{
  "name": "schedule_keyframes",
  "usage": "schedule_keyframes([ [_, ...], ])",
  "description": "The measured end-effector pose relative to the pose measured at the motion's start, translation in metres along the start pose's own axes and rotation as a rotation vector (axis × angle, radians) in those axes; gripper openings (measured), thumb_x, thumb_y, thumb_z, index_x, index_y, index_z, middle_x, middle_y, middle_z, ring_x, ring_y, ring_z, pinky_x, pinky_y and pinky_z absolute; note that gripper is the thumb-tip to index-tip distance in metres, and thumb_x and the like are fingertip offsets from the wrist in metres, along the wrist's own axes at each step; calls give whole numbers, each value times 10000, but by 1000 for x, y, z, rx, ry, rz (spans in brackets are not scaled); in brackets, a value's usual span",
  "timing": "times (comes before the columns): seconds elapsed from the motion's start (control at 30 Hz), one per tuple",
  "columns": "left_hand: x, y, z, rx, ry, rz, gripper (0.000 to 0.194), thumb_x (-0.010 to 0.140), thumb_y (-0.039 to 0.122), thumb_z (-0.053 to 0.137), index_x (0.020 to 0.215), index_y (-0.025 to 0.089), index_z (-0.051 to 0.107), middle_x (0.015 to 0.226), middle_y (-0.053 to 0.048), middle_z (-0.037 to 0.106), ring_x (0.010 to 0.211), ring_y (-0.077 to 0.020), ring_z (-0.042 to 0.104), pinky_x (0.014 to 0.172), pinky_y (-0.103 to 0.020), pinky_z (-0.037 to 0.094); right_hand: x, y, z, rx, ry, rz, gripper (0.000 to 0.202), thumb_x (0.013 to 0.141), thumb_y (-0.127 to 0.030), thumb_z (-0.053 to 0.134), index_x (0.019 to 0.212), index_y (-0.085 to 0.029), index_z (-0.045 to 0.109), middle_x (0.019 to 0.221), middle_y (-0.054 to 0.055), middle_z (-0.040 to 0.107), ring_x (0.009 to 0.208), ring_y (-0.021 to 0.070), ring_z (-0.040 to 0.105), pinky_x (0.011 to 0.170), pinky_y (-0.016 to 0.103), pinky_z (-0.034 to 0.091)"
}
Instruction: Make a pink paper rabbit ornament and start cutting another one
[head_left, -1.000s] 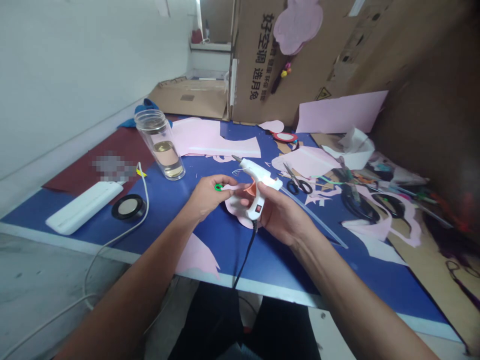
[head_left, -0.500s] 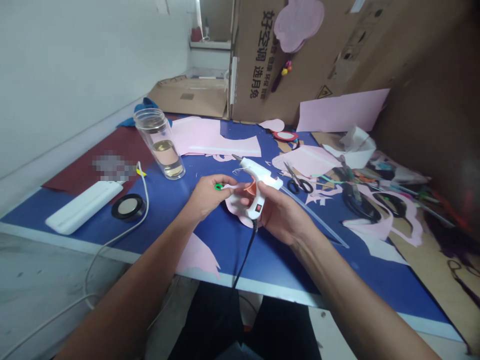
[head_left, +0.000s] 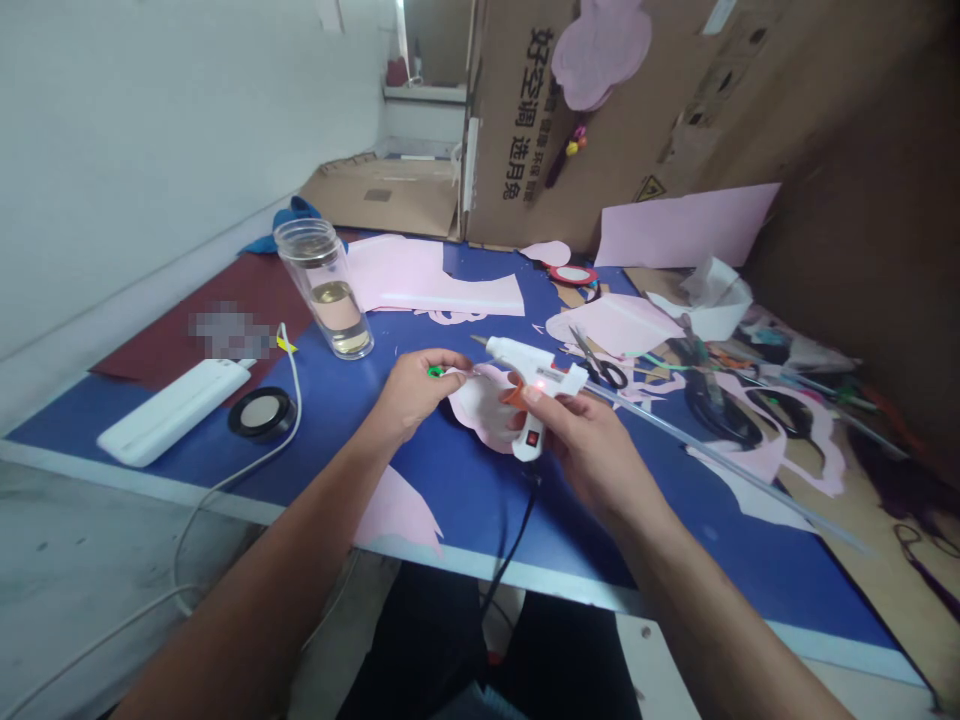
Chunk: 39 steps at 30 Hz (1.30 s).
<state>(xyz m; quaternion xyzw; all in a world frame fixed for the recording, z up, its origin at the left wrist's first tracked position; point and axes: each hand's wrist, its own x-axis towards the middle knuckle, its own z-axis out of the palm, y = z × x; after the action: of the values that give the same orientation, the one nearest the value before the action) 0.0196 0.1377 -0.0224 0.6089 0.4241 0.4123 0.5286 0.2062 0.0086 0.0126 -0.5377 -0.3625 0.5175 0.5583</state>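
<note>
My right hand (head_left: 592,440) is wrapped around the handle of a white hot glue gun (head_left: 531,362) with an orange trigger. Its nozzle points left toward my left hand, and a small red light glows on its body. A long clear glue stick (head_left: 697,440) juts from its back end, and a black cord hangs from the handle. My left hand (head_left: 424,390) pinches the edge of a pink scalloped paper cutout (head_left: 484,405) just below the nozzle. A small green piece (head_left: 435,371) shows at my left fingers; what it is I cannot tell.
At left stand an open glass cup (head_left: 334,300) of yellowish liquid, a white power bank (head_left: 176,410) with a cable and a round black disc (head_left: 260,412). Scissors (head_left: 596,358), pink paper sheets (head_left: 615,322) and scraps lie at right. A cardboard wall (head_left: 600,150) rises behind.
My right hand has drawn the glue gun a little to the right and tilted it more level. The red light and more of the glue stick now show. My left hand has hardly moved.
</note>
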Motion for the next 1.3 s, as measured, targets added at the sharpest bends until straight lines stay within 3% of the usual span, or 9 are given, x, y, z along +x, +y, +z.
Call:
schedule_keyframes([
  [0.1, 0, 0, 0, -8, 6, -25, 223, 710, 283, 817, 916, 206, 853, 900, -41, 793, 805, -189, 662, 800, -339, 499, -15, 4, -4, -165, 80, -40, 425, 869, -620, 834, 836, -197, 812, 924, 89, 794, 842, 241, 683, 719, 332, 505],
  [0.37, -2, 2, 1, -36, 8, -64, 218, 712, 260, 823, 921, 205, 849, 857, -31, 775, 757, -172, 641, 764, -330, 496, -45, 10, 7, -320, 205, -7, 523, 821, -719, 776, 761, -200, 761, 691, 61, 709, 617, 206, 607, 580, 323, 465],
  [0.6, -4, 3, 1, -39, 13, -56, 244, 701, 291, 825, 928, 205, 849, 843, -24, 766, 734, -166, 629, 729, -320, 490, -41, 24, 18, -266, 222, -41, 518, 856, -703, 757, 797, -189, 774, 677, 44, 678, 600, 187, 573, 580, 311, 438],
  [0.87, -4, 2, 0, -35, 17, -30, 233, 705, 282, 827, 925, 210, 854, 869, -29, 769, 765, -169, 630, 756, -323, 497, -39, 24, 25, -279, 235, -68, 495, 867, -673, 746, 704, -206, 735, 641, 42, 662, 580, 186, 560, 572, 315, 423],
  [1.3, -4, 2, 0, -26, -1, -33, 220, 729, 276, 815, 935, 213, 855, 874, -32, 774, 751, -173, 626, 757, -335, 507, -35, 30, 25, -260, 227, -62, 483, 892, -666, 744, 831, -191, 803, 694, 52, 712, 616, 200, 605, 587, 320, 431],
])
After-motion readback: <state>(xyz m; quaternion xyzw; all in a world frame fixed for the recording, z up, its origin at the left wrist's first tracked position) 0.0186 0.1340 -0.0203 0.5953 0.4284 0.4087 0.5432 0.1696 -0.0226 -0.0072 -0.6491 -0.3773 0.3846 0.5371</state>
